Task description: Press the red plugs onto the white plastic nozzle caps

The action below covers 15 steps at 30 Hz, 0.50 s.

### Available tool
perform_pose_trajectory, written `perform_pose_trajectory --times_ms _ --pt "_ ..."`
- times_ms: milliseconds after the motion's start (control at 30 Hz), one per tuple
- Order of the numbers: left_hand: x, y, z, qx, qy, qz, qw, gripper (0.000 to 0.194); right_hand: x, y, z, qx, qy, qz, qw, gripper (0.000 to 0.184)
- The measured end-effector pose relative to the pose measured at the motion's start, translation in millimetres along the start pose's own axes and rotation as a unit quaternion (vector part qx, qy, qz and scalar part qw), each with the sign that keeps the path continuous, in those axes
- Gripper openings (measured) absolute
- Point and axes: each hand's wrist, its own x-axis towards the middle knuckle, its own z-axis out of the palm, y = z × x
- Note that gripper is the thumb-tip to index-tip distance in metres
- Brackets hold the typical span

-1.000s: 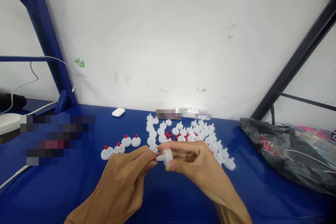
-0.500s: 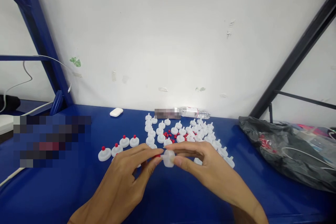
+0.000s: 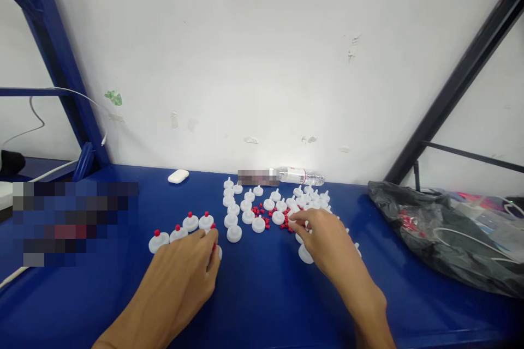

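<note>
My left hand (image 3: pixel 186 267) is low at the left among the red-tipped pieces, thumb and fingers closed on a white nozzle cap (image 3: pixel 220 253) with a red tip, mostly hidden by the fingers. More white nozzle caps with red tips, such as this capped one (image 3: pixel 190 222), stand upright just beyond it. My right hand (image 3: pixel 325 237) reaches down at the centre right, fingertips pinched together over the small red caps (image 3: pixel 285 226). What lies between those fingertips is hidden. Several plain white nozzle caps (image 3: pixel 234 233) surround the red pile.
A clear plastic bottle (image 3: pixel 301 175) lies by the wall, with a white case (image 3: pixel 178 176) farther left. A dark plastic bag (image 3: pixel 426 251) holding red pieces sits on the right of the blue table (image 3: pixel 262 305). Blue frame posts (image 3: pixel 61 54) and cables border the left side.
My hands have parted from the middle. The left carried the nozzle cap with its red tip down to the left group; the right let go of it and moved right to the red caps.
</note>
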Motion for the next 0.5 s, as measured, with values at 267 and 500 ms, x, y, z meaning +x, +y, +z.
perform_pose_trajectory --times_ms 267,500 --pt "7 -4 -16.0 0.158 -0.086 -0.100 0.979 0.039 -1 -1 13 -0.058 -0.075 -0.043 0.995 0.037" --pt "-2 17 18.1 0.068 -0.042 -0.001 0.997 0.045 -2 -2 16 -0.054 -0.086 -0.045 0.994 0.029"
